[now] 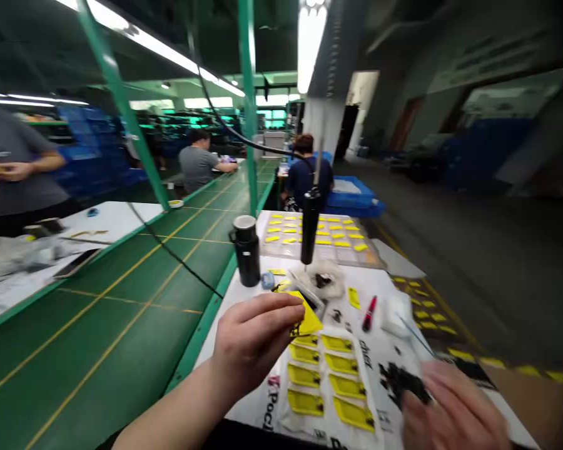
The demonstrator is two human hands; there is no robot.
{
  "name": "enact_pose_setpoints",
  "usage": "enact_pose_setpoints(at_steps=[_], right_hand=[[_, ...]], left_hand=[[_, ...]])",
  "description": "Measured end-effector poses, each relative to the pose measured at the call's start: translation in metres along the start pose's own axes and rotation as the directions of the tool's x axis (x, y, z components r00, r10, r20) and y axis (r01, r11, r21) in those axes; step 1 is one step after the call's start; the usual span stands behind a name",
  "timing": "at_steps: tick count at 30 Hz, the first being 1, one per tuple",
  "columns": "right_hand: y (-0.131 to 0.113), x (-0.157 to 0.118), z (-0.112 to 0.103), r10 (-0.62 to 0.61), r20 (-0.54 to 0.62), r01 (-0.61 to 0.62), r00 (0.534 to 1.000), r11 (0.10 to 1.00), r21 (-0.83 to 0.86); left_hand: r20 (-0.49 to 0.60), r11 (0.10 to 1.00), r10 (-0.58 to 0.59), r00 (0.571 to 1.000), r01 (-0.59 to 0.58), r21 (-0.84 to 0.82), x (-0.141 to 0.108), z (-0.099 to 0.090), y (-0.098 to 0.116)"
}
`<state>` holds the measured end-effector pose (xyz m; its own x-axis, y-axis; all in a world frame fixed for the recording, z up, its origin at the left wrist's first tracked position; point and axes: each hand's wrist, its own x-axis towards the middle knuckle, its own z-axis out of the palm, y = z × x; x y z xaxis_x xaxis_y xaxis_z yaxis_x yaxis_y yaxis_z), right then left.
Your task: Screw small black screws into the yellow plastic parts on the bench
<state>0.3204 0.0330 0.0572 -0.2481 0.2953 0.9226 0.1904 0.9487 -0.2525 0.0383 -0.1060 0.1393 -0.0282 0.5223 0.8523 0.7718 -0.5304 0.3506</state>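
My left hand (pixel 258 340) is closed on a yellow piece (pixel 310 317), holding it above a white tray (pixel 323 400) with two columns of yellow parts. Small dark bits show at the piece's lower edge. My right hand (pixel 455 406), blurred, is at the lower right beside a pile of small black parts (pixel 403 382); its fingers are bent, and whether anything is between them is too smeared to tell. A black electric screwdriver (pixel 311 228) hangs point down over the table, beyond my left hand. Behind the yellow piece lies a plastic bag (pixel 331 280) with dark bits.
A black bottle (pixel 247 253) stands beside the green conveyor (pixel 169 275) on the left. Farther back is a clear tray of yellow pieces (pixel 319 253). A red pen-like tool (pixel 370 314) and a white pad (pixel 396 309) lie right. Several people sit or stand beyond.
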Motion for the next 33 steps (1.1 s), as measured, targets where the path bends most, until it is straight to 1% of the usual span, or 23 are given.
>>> enact_pose_setpoints(at_steps=[1,2,3,5,6,8,10,12,15,18,21,23,24,25,26,27,28,29,30,31,32,33], right_hand=[[0.0,0.003,0.0,-0.08,0.017,0.08,0.997,0.997,-0.002],[0.001,0.009,0.003,-0.142,0.057,0.141,0.988,0.99,0.03],[0.001,0.016,0.01,-0.163,0.097,0.157,0.982,0.985,0.069],[0.005,0.033,0.025,-0.154,0.109,0.139,0.982,0.98,0.139],[0.008,0.04,0.033,-0.141,0.141,0.119,0.98,0.98,0.157],[0.016,0.048,0.045,-0.099,0.212,0.059,0.972,0.98,0.191],[0.025,0.048,0.054,-0.08,0.257,0.027,0.963,0.979,0.204],[0.033,0.04,0.06,-0.072,0.256,0.022,0.964,0.981,0.194],[0.043,0.023,0.066,-0.047,0.23,0.003,0.972,0.983,0.184],[0.046,0.012,0.068,-0.005,0.239,-0.049,0.971,0.975,0.217],[0.047,0.011,0.067,0.054,0.274,-0.117,0.96,0.969,0.218],[0.05,0.012,0.065,0.103,0.29,-0.169,0.952,0.963,0.212],[0.051,0.013,0.065,0.129,0.296,-0.197,0.946,0.956,0.215],[0.052,0.013,0.065,0.149,0.297,-0.22,0.943,0.95,0.222],[0.054,0.013,0.065,0.163,0.293,-0.235,0.942,0.945,0.228],[0.055,0.012,0.065,0.165,0.286,-0.236,0.944,0.943,0.235],[0.056,0.012,0.066,0.16,0.284,-0.233,0.945,0.942,0.242],[0.056,0.012,0.067,0.152,0.285,-0.226,0.946,0.942,0.248],[0.057,0.011,0.067,0.143,0.289,-0.22,0.947,0.942,0.255],[0.057,0.011,0.068,0.133,0.297,-0.214,0.946,0.941,0.261],[0.057,0.012,0.069,0.126,0.309,-0.213,0.943,0.94,0.267],[0.056,0.012,0.069,0.121,0.319,-0.213,0.94,0.938,0.273]], left_hand=[[0.023,0.999,0.026,0.999,-0.027,0.022,-0.001,0.015,-0.002],[0.039,0.998,0.045,0.998,-0.047,0.047,-0.003,0.03,-0.006],[0.047,0.995,0.063,0.997,-0.066,0.074,-0.005,0.044,-0.01],[0.053,0.988,0.09,0.995,-0.096,0.117,-0.01,0.069,-0.02],[0.055,0.986,0.104,0.993,-0.111,0.126,-0.012,0.079,-0.026],[0.053,0.983,0.132,0.99,-0.138,0.124,-0.014,0.095,-0.037],[0.037,0.981,0.153,0.987,-0.157,0.116,-0.017,0.107,-0.048],[0.025,0.98,0.163,0.986,-0.165,0.109,-0.021,0.114,-0.057],[0.04,0.985,0.143,0.989,-0.147,0.094,-0.031,0.12,-0.064],[0.086,0.989,0.115,0.99,-0.122,0.079,-0.041,0.119,-0.063],[0.144,0.995,0.089,0.986,-0.094,0.03,-0.044,0.112,-0.058],[0.112,0.999,0.039,0.993,-0.041,0.019,-0.042,0.108,-0.055],[0.071,1.0,-0.016,0.997,0.014,0.02,-0.041,0.107,-0.055],[0.017,0.995,-0.1,0.995,0.1,-0.001,-0.039,0.107,-0.055],[-0.027,0.975,-0.215,0.976,0.214,-0.057,-0.038,0.107,-0.056],[-0.043,0.926,-0.354,0.934,0.344,-0.152,-0.038,0.109,-0.057],[-0.019,0.837,-0.496,0.868,0.472,-0.277,-0.038,0.111,-0.059],[0.05,0.704,-0.619,0.784,0.582,-0.407,-0.039,0.113,-0.061],[0.152,0.545,-0.701,0.697,0.66,-0.517,-0.041,0.115,-0.064],[0.266,0.383,-0.741,0.616,0.714,-0.587,-0.043,0.117,-0.067],[0.369,0.239,-0.748,0.552,0.742,-0.626,-0.044,0.119,-0.069],[0.448,0.117,-0.739,0.503,0.751,-0.65,-0.046,0.12,-0.071]])
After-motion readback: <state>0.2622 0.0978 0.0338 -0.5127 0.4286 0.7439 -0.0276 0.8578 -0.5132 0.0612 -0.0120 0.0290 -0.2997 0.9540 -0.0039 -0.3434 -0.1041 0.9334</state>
